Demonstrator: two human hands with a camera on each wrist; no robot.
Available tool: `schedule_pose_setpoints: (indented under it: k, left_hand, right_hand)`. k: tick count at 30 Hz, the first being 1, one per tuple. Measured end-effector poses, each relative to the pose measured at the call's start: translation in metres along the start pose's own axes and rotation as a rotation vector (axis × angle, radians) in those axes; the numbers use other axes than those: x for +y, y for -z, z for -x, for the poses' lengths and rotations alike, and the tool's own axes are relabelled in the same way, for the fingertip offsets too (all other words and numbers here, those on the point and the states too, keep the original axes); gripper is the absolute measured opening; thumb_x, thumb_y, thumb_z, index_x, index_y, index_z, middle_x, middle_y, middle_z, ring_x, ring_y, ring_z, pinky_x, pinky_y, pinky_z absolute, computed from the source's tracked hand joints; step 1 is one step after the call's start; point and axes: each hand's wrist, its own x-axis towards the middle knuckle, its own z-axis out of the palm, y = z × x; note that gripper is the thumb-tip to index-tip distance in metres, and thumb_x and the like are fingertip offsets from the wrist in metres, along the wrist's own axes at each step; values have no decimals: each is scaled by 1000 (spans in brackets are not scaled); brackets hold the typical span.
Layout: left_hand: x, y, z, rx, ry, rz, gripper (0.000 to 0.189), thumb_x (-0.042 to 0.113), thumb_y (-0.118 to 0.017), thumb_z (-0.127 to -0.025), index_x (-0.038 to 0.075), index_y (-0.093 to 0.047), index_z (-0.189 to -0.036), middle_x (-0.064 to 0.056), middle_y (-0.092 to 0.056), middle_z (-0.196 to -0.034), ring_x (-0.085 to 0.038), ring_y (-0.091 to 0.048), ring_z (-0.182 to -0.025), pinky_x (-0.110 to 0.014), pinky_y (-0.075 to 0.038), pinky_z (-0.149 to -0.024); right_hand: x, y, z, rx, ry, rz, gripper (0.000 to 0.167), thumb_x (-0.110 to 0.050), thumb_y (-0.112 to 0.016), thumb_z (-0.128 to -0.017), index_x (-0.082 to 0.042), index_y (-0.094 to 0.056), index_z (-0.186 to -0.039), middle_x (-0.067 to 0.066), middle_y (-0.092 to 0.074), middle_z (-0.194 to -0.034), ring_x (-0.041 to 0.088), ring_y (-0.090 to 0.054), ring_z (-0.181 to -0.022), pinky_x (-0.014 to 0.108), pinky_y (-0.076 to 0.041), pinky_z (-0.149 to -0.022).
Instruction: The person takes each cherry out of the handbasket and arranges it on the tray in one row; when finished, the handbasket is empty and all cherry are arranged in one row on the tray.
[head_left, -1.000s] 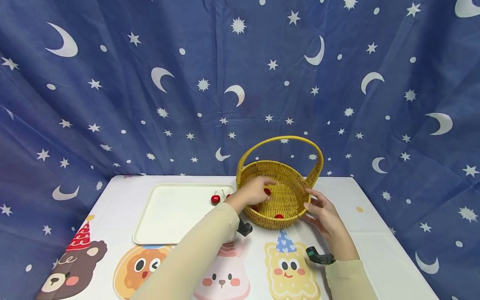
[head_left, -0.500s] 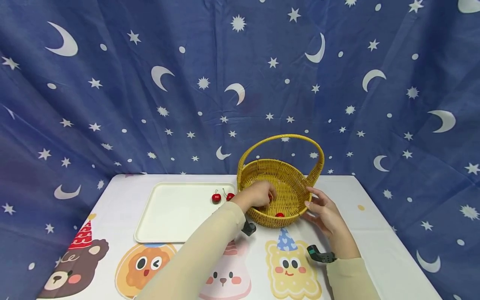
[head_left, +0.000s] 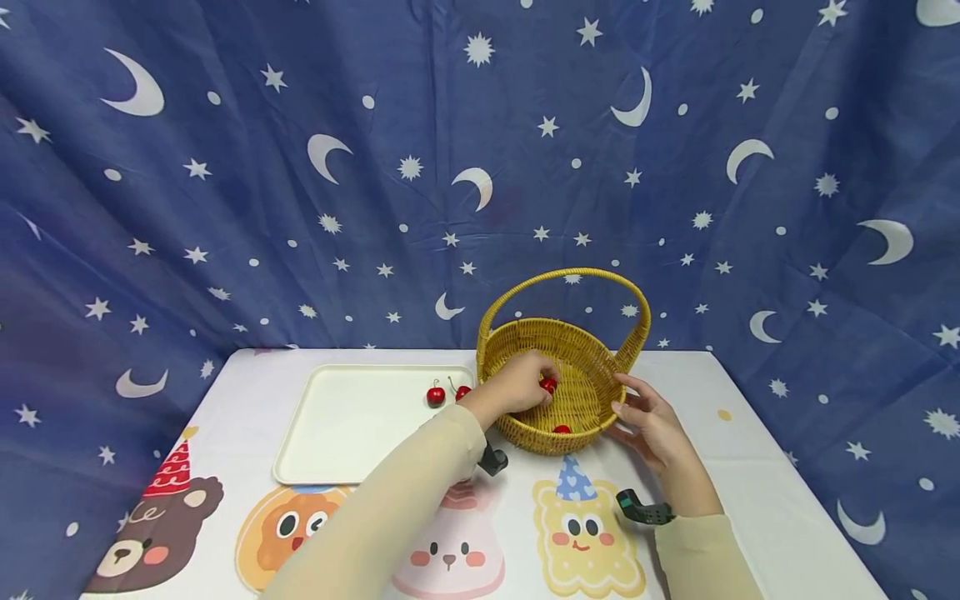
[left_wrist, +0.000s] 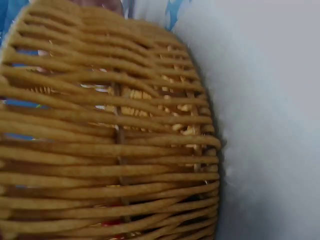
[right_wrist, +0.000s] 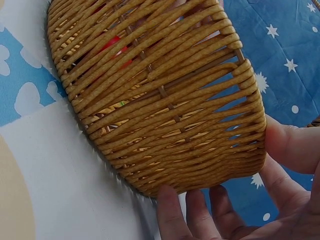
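A yellow-brown wicker basket (head_left: 558, 442) with a tall arched handle stands on the table, its woven wall (left_wrist: 100, 150) filling the left wrist view. My left hand (head_left: 521, 382) reaches inside over the left rim and pinches a red cherry (head_left: 549, 385) between thumb and fingers. Another cherry (head_left: 562, 429) lies near the front inside wall. At the right side, my right hand (head_left: 649, 423) grips the basket, thumb at the rim and fingers (right_wrist: 172, 212) against the lower outside. The left wrist view hides the left fingers behind the weave.
Left of the basket lies a shallow white tray (head_left: 352, 433), with two stemmed cherries (head_left: 436, 395) at its right end, partly behind the left sleeve (head_left: 405, 492). A cartoon-printed white cloth (head_left: 750, 467) covers the table. A blue star-and-moon curtain (head_left: 375, 250) hangs directly behind.
My left hand, at first reaching with an extended finger, has closed its fingers and thumb on the cherry in the basket. The right hand keeps its place at the basket's side.
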Motion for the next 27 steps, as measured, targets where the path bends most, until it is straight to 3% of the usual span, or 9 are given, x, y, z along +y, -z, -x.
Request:
schedule_pose_setpoints:
  k: [4,9,12,16,19,22,27]
  left_hand:
    - [7,5,13,67,-43,56,32,5,-84,-91,10,-78,-121,-3,-72,-123,-18,-65,-113,-31,-53,-102]
    - [15,22,46,118,-43,160,30,7,-84,-92,17,-78,-120,0,-75,-121,-14,-67,-103,-25,-56,-89]
    - [10,35,69,158,-57,217,31,11,-88,-90,19,-80,-118,2,-74,-115,-13,-65,-91,-24,-55,-80]
    - [-9,52,97,237,-73,292,32,15,-92,-86,20,-83,-116,3,-75,-112,-13,-67,-90,-25,-57,-81]
    - [-28,61,115,271,-34,366,32,14,-89,-89,19,-83,-120,0,-75,-113,-13,-73,-97,-24,-60,-82]
    - [-47,71,130,295,51,392,30,10,-83,-94,18,-83,-123,-4,-72,-114,-14,-73,-95,-23,-59,-78]
    - [-76,83,144,329,193,345,38,2,-80,-93,14,-79,-129,-11,-70,-120,-17,-67,-88,-26,-52,-72]
  right_hand:
    - [2,1,1,-4,-2,17,65,-9,-57,-109,-20,-34,-169,23,-34,-166,24,-63,-128,36,-60,-99]
    - [5,0,1,-4,-7,15,65,-8,-57,-109,-20,-33,-169,22,-33,-167,27,-62,-131,34,-60,-98]
    - [5,-1,1,2,-10,12,65,-8,-57,-109,-21,-34,-169,22,-32,-168,29,-60,-134,34,-61,-98]
    - [3,-2,1,8,-8,6,65,-8,-58,-109,-21,-34,-168,22,-31,-170,30,-59,-136,37,-60,-100]
    - [2,-2,1,12,-6,2,65,-8,-58,-109,-21,-35,-168,22,-31,-169,27,-61,-133,37,-61,-100]
    - [0,-2,1,9,-2,-1,64,-8,-58,-109,-21,-36,-168,22,-32,-168,24,-63,-130,36,-61,-99]
    - [1,-1,2,4,3,-6,64,-8,-59,-109,-21,-37,-167,24,-32,-168,25,-63,-131,36,-61,-98]
